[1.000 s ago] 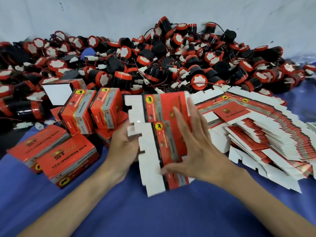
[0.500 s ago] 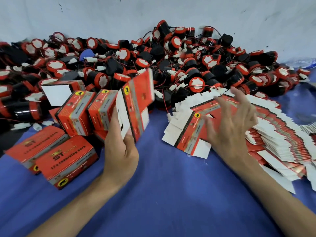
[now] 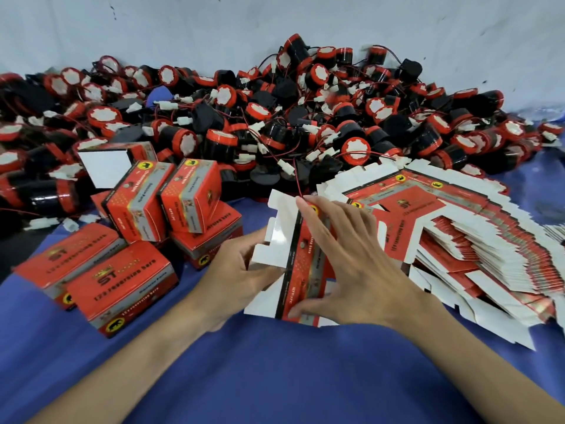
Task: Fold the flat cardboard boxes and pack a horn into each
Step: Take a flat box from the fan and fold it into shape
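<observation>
A flat red-and-white cardboard box (image 3: 282,240) stands on edge over the blue cloth in the middle. My left hand (image 3: 235,276) grips its white flaps from the left. My right hand (image 3: 351,258) presses against its red printed side, fingers spread, thumb at the lower edge. A fanned stack of flat boxes (image 3: 477,240) lies to the right. Behind everything sprawls a big heap of black-and-red horns (image 3: 305,117) with red wires and white plugs.
Several folded red boxes (image 3: 137,203) stand and lie at the left, one (image 3: 105,166) with a white flap open. A blue cloth (image 3: 275,377) covers the surface in front. A pale wall (image 3: 275,26) rises behind the horn heap.
Half a second ago my left hand held one flat box up alone while my right hand was over the stack. Now both hands are on one flat box at the centre.
</observation>
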{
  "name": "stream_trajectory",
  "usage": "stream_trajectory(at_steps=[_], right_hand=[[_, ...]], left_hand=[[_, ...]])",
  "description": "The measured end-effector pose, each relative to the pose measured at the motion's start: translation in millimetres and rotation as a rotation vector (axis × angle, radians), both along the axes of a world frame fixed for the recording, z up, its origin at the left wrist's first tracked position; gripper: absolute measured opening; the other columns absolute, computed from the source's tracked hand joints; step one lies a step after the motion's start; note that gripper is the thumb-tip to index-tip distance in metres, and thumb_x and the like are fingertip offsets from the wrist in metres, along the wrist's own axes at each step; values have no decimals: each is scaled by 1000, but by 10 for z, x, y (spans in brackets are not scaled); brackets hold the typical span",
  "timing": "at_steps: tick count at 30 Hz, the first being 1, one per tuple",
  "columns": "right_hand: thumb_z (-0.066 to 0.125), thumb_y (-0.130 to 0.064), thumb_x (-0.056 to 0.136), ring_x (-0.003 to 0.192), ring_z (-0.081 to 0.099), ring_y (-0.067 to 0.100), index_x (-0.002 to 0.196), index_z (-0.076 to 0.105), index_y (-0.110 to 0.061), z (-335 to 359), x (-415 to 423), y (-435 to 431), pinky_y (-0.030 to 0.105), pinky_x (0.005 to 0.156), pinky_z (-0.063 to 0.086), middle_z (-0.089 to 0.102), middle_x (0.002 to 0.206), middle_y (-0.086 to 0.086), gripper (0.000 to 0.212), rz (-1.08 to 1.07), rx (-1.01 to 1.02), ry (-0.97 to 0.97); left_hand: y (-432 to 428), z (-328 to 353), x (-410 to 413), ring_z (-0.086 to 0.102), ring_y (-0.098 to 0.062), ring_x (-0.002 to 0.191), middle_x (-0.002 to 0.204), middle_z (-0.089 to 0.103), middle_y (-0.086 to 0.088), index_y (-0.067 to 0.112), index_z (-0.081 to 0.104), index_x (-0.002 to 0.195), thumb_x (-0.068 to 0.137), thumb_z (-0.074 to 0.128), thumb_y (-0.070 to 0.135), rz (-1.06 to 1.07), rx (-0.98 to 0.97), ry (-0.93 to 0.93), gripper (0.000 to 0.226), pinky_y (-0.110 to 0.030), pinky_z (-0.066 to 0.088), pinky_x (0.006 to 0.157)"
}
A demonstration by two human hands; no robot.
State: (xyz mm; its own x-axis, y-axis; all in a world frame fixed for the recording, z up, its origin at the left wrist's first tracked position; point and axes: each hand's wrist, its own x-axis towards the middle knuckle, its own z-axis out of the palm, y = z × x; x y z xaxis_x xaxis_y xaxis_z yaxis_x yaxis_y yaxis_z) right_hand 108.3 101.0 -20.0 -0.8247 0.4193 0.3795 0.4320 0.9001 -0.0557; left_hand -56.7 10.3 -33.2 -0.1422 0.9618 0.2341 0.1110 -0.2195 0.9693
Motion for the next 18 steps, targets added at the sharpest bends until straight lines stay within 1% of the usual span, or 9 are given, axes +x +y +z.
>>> stream_trajectory(at_steps=[3, 6, 8, 10, 11, 12, 14, 16, 18], right_hand=[[58, -81, 63, 132, 34, 30, 149, 12, -19, -3, 28, 3, 47, 108, 25, 33, 148, 12, 115, 69, 12, 46], [57, -80, 66, 130, 35, 31, 149, 15, -19, 23, 30, -38, 51, 105, 28, 33, 147, 12, 111, 102, 12, 69], [55, -80, 67, 130, 35, 29, 148, 15, -18, 40, 24, -76, 52, 105, 28, 33, 147, 12, 109, 130, 4, 73], [57, -76, 70, 130, 36, 29, 148, 17, -18, 51, 21, -121, 51, 105, 30, 34, 147, 12, 106, 163, 8, 60], [59, -73, 71, 130, 38, 29, 148, 18, -18, 59, 17, -147, 50, 105, 30, 35, 146, 12, 103, 175, 16, 51], [61, -69, 73, 129, 39, 28, 147, 21, -17, 69, 11, -175, 50, 105, 31, 37, 144, 12, 99, 180, 26, 46], [63, -62, 76, 124, 44, 28, 144, 31, -15, 100, -10, -228, 49, 104, 32, 43, 137, 12, 88, 182, 44, 56], [63, -60, 75, 117, 47, 27, 138, 43, -14, 125, -34, -287, 50, 103, 33, 47, 130, 10, 81, 184, 57, 54], [61, -62, 72, 115, 46, 26, 137, 43, -16, 125, -65, -373, 48, 103, 35, 45, 127, 7, 81, 187, 83, -1]], left_hand=[[9, -12, 15, 43, 2, 47, 58, 58, 15, 34, 69, 74, 82, 62, -1, 2, 20, 84, 37, -11, 35, 46], [-10, -7, 54, 38, 0, 48, 54, 54, 8, 21, 66, 67, 78, 61, 3, 60, 52, 121, 22, -13, 32, 46], [-18, -19, 40, 45, 4, 50, 54, 56, 15, 26, 66, 60, 72, 60, 1, 96, 96, 127, 29, -9, 35, 48], [-20, -25, 17, 52, 6, 58, 61, 61, 16, 26, 69, 66, 70, 62, -6, 165, 113, 123, 33, -10, 40, 53], [-1, -44, -12, 52, -1, 61, 66, 62, 9, 8, 69, 68, 72, 64, -11, 199, 103, 72, 20, -13, 41, 54], [16, -57, -24, 49, -12, 64, 68, 56, -6, -9, 64, 70, 76, 63, -17, 241, 75, 1, 10, -16, 40, 53], [53, -69, -39, 44, -19, 63, 67, 50, -13, -22, 55, 67, 81, 52, -24, 291, -4, -76, 14, -15, 36, 49], [76, -54, -67, 58, -15, 54, 57, 62, -4, -11, 62, 69, 83, 48, -21, 282, -33, -113, 22, -12, 42, 48], [56, 6, -80, 69, -9, 68, 75, 74, 0, -3, 69, 85, 82, 51, -16, 188, -66, -120, 23, -15, 51, 59]])
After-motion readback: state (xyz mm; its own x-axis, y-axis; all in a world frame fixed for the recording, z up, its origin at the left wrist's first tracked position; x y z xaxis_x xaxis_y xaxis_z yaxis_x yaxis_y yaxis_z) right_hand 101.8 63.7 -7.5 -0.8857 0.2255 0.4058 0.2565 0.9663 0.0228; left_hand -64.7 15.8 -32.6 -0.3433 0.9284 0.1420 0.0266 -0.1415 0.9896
